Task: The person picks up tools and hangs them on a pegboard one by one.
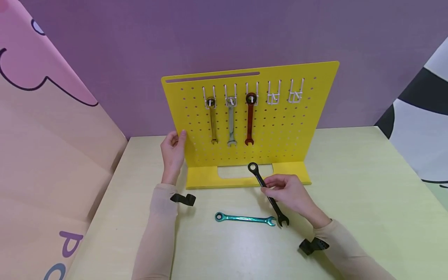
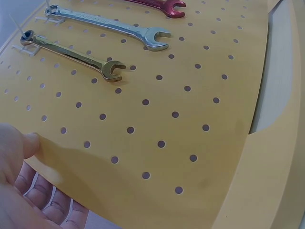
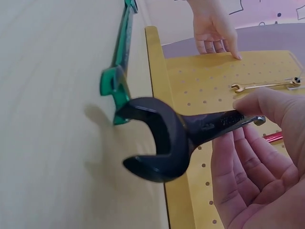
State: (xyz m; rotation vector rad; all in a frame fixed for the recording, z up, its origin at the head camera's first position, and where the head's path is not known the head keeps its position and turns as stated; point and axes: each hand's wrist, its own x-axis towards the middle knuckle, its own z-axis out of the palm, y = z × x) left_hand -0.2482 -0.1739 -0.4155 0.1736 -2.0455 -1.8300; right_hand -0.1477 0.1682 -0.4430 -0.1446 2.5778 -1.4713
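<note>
My right hand [image 1: 285,190] pinches a black combination wrench [image 1: 272,201] mid-shaft between thumb and fingers. Its ring end points up toward the board, and its open-ended jaw [image 3: 157,138] looms large in the right wrist view. A teal combination wrench [image 1: 245,219] lies on the table, close to the black one's lower end. At the left edge of a yellow pegboard [image 1: 280,136], my left hand [image 1: 173,153] grips with the thumb in front and fingers behind. Gold [image 1: 213,124], silver [image 1: 231,124] and dark red [image 1: 250,122] wrenches hang on the board.
Right of the red wrench are two bare white hooks, one inner [image 1: 273,95] and one outer [image 1: 295,93]. The pegboard stands on a yellow base [image 1: 203,179] with a cutout. Behind the pale table [image 1: 350,175] rises a purple wall [image 1: 224,35].
</note>
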